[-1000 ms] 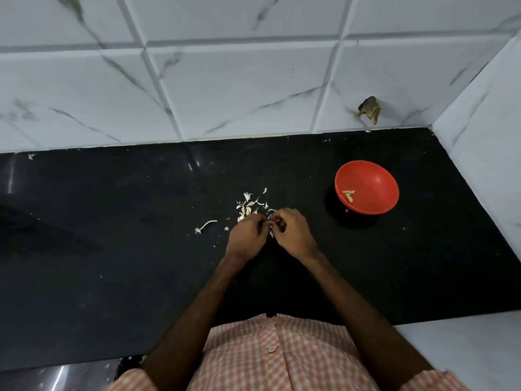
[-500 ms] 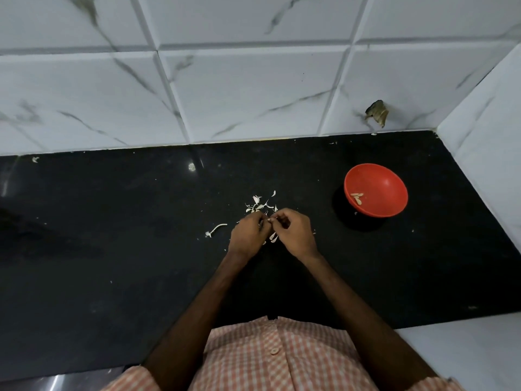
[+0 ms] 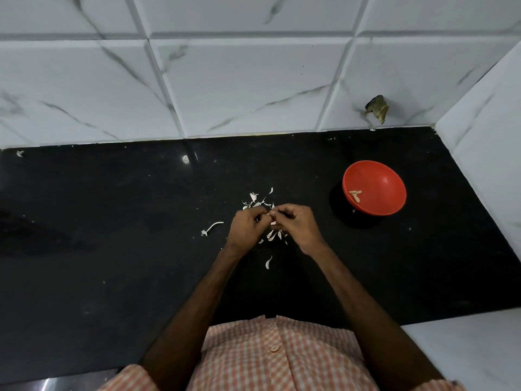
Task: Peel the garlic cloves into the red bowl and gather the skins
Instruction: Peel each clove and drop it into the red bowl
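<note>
Both hands are meeting at the centre of the frame, just above the black counter [image 3: 112, 221], which is looking glossy & polished w/ faint specks. The left hand [image 3: 246, 228] is curling its fingers in, knuckles up, and is pinching one end of a small pale garlic clove [image 3: 272, 221]. The right hand [image 3: 298, 228] is pinching the other end w/ thumb & bent fingers. The clove is mostly hiding between the fingertips, so its shape isn't readable.

Thin, papery white skins [image 3: 256, 203] are lying scattered on the counter just above the hands, curled & flaky. More flakes [image 3: 272, 235] are showing in the gap under the hands, and one curved sliver [image 3: 268, 262] is lying alone lower down, between the forearms. A thin, bent whitish stem piece [image 3: 212, 227] is sitting left of the left hand, apart from it.

The red bowl [image 3: 386, 187], round, smooth & plastic-looking, is sitting at the right of the frame, well apart from the hands. A few peeled cloves [image 3: 355, 195], tan & oblong, are lying inside, towards its left wall.

White marble-look tiles [image 3: 239, 80] w/ grey veins are filling the top of the frame. A brown, crumpled bit [image 3: 377, 108] is sticking to the wall at upper right. An orange & white checked shirt [image 3: 282, 356] w/ a button is showing at the bottom.
</note>
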`<state>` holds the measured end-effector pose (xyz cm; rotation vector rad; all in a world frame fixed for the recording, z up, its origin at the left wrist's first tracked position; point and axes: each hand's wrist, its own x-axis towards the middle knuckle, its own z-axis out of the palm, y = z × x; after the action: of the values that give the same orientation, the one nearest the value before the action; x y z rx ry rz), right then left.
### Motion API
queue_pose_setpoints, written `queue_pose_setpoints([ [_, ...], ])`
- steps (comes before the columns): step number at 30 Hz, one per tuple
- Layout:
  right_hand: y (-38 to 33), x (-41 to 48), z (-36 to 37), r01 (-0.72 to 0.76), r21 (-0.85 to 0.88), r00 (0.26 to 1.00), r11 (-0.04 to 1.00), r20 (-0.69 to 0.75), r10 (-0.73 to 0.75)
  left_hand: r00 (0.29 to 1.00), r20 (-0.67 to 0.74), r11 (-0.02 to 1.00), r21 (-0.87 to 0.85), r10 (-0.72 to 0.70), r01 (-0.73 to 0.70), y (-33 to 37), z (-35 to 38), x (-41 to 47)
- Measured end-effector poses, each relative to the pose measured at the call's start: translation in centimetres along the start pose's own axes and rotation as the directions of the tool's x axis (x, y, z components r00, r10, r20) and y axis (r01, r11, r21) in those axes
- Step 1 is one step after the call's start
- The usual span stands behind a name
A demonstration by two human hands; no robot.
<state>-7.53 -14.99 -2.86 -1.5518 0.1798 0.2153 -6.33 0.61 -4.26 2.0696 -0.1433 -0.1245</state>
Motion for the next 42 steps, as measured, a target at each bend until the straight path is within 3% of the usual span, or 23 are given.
queue_pose_setpoints([
  [10, -1.4, 0.4, -0.7, -0.033, 0.058, 0.998, 0.998, 0.064, 0.030, 0.997, 0.076, 0.997, -0.079, -0.008, 0.014, 0.7, -0.6, 0.1],
  [22, -2.0, 0.2, -0.5, -0.025, 0.132, 0.994, 0.991, 0.109, 0.011, 0.998, 0.008, 0.989, -0.139, 0.059, -0.057, 1.0, -0.9, 0.1],
  [31, -2.1, 0.1, 0.3, 0.063, 0.014, 0.997, 0.998, 0.051, -0.064, 0.992, -0.120, 0.978, -0.197, 0.042, -0.065, 1.6, -1.0, 0.0],
  [42, -2.3, 0.3, 0.8, 0.046, -0.036, 0.998, 0.998, 0.041, -0.045, 0.989, -0.147, 0.979, -0.194, 0.032, -0.060, 1.8, -1.5, 0.0],
])
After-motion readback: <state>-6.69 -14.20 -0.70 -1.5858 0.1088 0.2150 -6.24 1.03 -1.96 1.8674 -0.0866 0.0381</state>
